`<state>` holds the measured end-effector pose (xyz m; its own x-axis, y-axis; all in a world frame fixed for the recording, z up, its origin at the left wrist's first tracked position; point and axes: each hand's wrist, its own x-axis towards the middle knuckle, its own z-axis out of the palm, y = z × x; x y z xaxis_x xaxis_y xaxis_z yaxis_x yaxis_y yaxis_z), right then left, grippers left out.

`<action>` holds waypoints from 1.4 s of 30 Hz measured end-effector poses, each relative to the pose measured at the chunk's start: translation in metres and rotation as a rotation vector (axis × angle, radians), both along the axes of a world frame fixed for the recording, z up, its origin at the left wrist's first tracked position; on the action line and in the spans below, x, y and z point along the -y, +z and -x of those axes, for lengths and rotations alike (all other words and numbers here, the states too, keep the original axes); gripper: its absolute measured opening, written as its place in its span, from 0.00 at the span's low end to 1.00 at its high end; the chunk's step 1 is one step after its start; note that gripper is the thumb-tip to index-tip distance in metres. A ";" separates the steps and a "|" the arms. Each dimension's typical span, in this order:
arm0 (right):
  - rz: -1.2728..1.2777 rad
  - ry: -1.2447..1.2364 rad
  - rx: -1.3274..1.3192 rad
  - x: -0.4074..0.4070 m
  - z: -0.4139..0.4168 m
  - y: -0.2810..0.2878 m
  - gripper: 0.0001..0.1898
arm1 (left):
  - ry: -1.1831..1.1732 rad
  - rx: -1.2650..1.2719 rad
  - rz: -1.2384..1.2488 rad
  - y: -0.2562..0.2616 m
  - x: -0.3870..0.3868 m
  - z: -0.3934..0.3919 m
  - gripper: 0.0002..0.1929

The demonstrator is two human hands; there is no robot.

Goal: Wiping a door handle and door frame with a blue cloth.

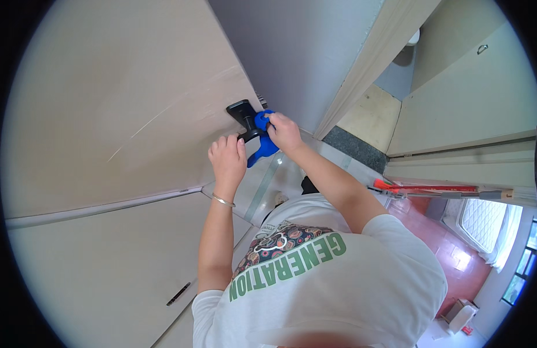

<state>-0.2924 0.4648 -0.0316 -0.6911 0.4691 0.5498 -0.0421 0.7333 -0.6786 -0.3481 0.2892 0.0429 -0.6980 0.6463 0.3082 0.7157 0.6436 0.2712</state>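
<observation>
A black lever door handle is mounted near the edge of a cream door. My left hand is closed over the free end of the lever, its fingers curled around it. My right hand grips a bright blue cloth close against the handle. Part of this cloth is bunched in the fingers, and the rest hangs down beside the lever. A metal latch plate shows on the door's edge. The palm side of both hands is hidden.
A pale panel with a slim dark bar stands at lower left. To the right is a doorway frame with a dark stone threshold. Long poles lean by a second opening, beyond which are a mattress and a white chair.
</observation>
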 end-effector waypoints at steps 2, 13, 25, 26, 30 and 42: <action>0.022 -0.019 0.360 -0.003 -0.004 -0.021 0.08 | -0.002 0.005 0.007 0.000 -0.003 0.004 0.11; -0.066 0.052 -0.168 -0.013 0.018 0.035 0.08 | 0.017 0.028 0.035 0.002 -0.011 0.005 0.11; 0.384 0.018 -0.201 -0.012 0.012 0.108 0.05 | 0.048 0.077 0.053 0.005 -0.005 0.000 0.10; 0.408 0.019 -0.197 -0.013 0.020 0.105 0.05 | 0.046 0.084 0.052 0.004 -0.006 -0.002 0.10; 0.326 0.032 0.059 -0.015 0.008 0.066 0.05 | 0.032 0.096 0.073 0.003 -0.007 -0.004 0.09; 0.567 0.050 0.102 -0.032 0.005 0.068 0.12 | 0.005 0.130 0.018 0.006 -0.007 -0.006 0.09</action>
<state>-0.2978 0.4967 0.0360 -0.7562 0.6366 0.1512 0.0191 0.2524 -0.9674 -0.3425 0.2959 0.0493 -0.7344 0.6475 0.2035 0.6722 0.6523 0.3502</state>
